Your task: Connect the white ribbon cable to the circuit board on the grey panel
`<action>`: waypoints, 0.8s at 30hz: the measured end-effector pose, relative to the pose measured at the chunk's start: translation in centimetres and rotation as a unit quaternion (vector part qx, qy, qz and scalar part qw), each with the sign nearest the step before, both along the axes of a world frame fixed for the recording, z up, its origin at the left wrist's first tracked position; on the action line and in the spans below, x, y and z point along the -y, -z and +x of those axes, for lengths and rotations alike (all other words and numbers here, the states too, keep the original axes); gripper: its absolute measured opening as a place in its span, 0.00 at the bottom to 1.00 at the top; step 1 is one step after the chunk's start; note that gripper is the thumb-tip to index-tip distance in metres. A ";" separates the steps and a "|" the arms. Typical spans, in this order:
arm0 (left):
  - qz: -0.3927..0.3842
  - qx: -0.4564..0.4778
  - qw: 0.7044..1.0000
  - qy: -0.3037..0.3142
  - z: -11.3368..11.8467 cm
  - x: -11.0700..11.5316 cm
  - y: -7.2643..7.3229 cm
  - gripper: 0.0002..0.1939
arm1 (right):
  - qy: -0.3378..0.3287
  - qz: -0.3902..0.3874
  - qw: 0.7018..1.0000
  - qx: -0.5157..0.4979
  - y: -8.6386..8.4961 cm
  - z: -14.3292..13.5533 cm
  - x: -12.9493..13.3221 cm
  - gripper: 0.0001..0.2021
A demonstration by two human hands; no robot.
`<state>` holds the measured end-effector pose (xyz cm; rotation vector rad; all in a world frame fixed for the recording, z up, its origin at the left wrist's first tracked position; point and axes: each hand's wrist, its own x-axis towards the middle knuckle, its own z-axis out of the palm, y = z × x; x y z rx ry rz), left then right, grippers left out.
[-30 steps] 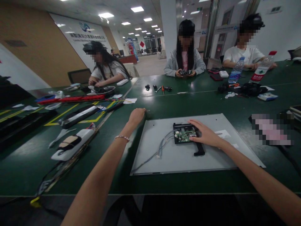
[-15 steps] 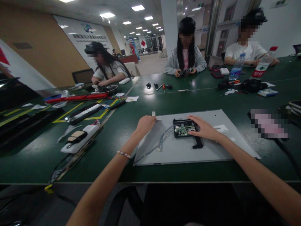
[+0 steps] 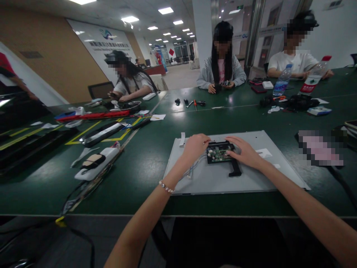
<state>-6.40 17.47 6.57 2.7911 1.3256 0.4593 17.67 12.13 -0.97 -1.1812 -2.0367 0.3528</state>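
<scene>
A flat grey metal panel (image 3: pixel 206 184) lies on the table before me. On it sits a black plastic bracket (image 3: pixel 235 169) carrying a green circuit board (image 3: pixel 219 153); thin grey wires (image 3: pixel 192 170) run off its left side, partly behind my wrist. My right hand (image 3: pixel 247 153) spans the bracket's right end, thumb on the near side and fingers on the far side. At the bracket's far left corner, my left hand (image 3: pixel 195 147) has its fingers drawn together; what lies between the fingertips is hidden. A white tape strip (image 3: pixel 182 139) sticks up at the panel's far left edge.
Left of the panel lie a white power strip (image 3: pixel 110 153) with cables and long black trays (image 3: pixel 33 150). A phone-like device (image 3: pixel 320 148) rests to the right. Screwdrivers (image 3: pixel 195 105) and bottles (image 3: pixel 282 81) stand or lie farther back. Several people sit across the table.
My left hand has moved right, from the tape strip at the panel's edge to the bracket's far left corner. My right hand stays on the bracket.
</scene>
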 end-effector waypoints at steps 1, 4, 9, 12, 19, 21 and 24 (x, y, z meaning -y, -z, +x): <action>0.002 0.006 1.000 0.020 0.6 0.4 0.3 0.14 | 0.003 0.011 1.000 -0.006 -0.1 0.0 0.1 0.25; 0.008 0.020 0.997 0.073 1.7 1.4 1.4 0.14 | 0.004 0.041 0.999 -0.020 -0.2 -0.3 0.3 0.20; 0.010 0.059 0.993 0.099 1.6 2.1 2.6 0.12 | -0.002 0.075 0.996 -0.043 -0.2 -0.7 0.3 0.12; 0.009 0.078 0.991 0.107 1.4 2.1 2.9 0.12 | -0.012 0.072 0.996 -0.047 -0.2 -0.8 0.3 0.09; 0.012 0.083 0.990 0.118 1.5 2.0 3.7 0.11 | -0.011 0.066 0.997 -0.045 -0.4 -0.9 0.5 0.10; 0.009 0.075 0.991 0.115 1.6 1.9 3.8 0.11 | -0.004 0.061 0.997 -0.039 -0.4 -1.0 0.5 0.11; 0.003 0.074 0.993 0.091 1.4 1.9 3.7 0.13 | 0.029 0.062 0.997 -0.035 -0.4 -0.8 0.4 0.12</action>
